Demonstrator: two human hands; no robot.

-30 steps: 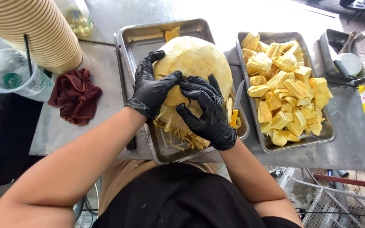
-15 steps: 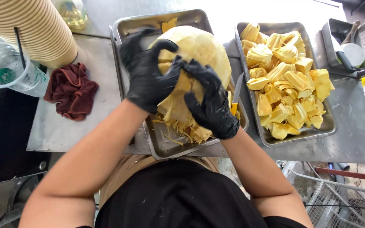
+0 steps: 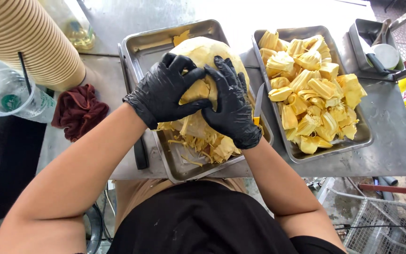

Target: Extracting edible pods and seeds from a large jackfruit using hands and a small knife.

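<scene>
1. Table (image 3: 391,141): steel, lying under and beyond the fingers, carrying two trays, a stack of ribbed paper cups (image 3: 24,42) far left of the fingers, a clear plastic cup (image 3: 5,96) and a dark red cloth (image 3: 78,110).
2. Jackfruit piece (image 3: 207,56): large, pale yellow, domed rind side up, sitting in the near tray (image 3: 146,47) directly under the fingers; stringy fibres (image 3: 198,143) are hanging below them.
3. Tray of pods (image 3: 313,94): heaped with yellow bulbs, just right of the fingers.
4. Left hand (image 3: 165,91) and right hand (image 3: 231,103): black-gloved, fingers spreading and clamping on the fruit, thumbs pressing beside one exposed pod (image 3: 196,91).
5. Handling, as judged: both hands should be bracing the mass against the tray while the thumbs are prying the pod free, keeping fibres falling inside the tray.
6. Knife (image 3: 139,153): dark handle lying left of the tray, below the left fingers.
</scene>
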